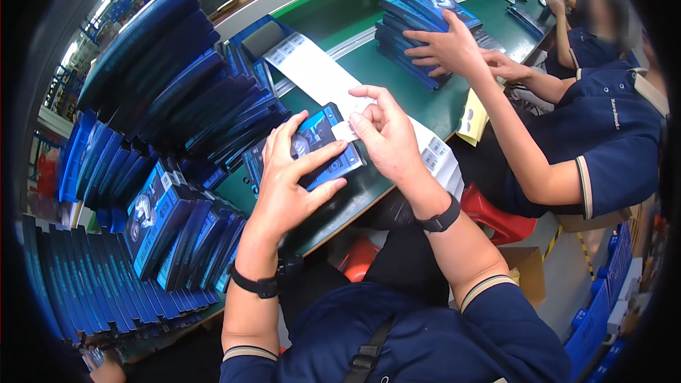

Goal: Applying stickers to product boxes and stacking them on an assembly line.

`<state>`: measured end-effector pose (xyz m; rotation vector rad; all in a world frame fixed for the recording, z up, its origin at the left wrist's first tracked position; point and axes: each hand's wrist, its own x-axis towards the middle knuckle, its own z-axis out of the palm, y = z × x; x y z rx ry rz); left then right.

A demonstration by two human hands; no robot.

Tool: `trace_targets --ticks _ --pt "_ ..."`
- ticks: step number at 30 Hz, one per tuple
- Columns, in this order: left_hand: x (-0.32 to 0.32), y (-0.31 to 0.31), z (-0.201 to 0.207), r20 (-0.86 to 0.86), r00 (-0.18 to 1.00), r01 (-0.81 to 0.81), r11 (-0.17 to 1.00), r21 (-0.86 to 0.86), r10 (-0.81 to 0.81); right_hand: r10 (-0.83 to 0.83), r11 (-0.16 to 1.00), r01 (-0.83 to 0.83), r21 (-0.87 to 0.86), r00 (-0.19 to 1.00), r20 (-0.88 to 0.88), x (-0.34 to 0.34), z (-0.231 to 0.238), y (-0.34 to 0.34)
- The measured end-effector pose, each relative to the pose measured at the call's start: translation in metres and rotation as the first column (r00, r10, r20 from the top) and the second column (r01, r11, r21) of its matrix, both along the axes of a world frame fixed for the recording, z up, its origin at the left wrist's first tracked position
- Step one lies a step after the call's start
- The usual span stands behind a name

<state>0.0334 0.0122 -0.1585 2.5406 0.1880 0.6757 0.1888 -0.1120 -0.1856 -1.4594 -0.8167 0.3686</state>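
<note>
A flat blue printed box point(320, 122) lies at the table's edge in front of me. My left hand point(289, 174) is spread across the box and holds it, its fingers along the far side and its thumb toward the near side. Between the thumb and forefinger of my right hand point(391, 143) is a small white label sticker point(345, 131), at the right part of the box's top face. Beneath and behind my right hand runs a long white strip of labels point(312, 67), hanging over the table's edge at its near end.
Tall stacks of blue boxes point(149, 57) stand at the left, with a row of boxes point(92, 276) nearer me. On the right, a co-worker's hand point(454, 46) rests by another stack point(404, 42) on the green table point(340, 25). A red stool point(496, 213) is below.
</note>
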Motion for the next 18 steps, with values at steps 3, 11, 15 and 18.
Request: trace_targets --ticks 3,11,15,18 --pt "-0.002 -0.016 0.006 0.139 0.99 0.029 0.999 0.014 -0.03 0.292 0.891 -0.037 0.453 0.812 -0.506 -0.022 0.014 -0.003" --pt "-0.009 -0.048 0.042 0.093 0.994 0.043 0.991 0.124 -0.055 0.602 0.784 -0.227 0.578 0.508 -0.616 -0.06 -0.003 -0.02" --pt "-0.03 -0.066 0.09 0.127 0.991 -0.074 0.964 0.255 0.042 0.388 0.916 -0.314 0.25 0.853 -0.349 -0.05 0.011 -0.03" --pt "-0.069 -0.069 0.142 0.199 0.918 -0.395 0.823 0.408 0.342 0.12 0.993 -0.121 0.017 0.993 0.009 -0.018 0.02 -0.05"
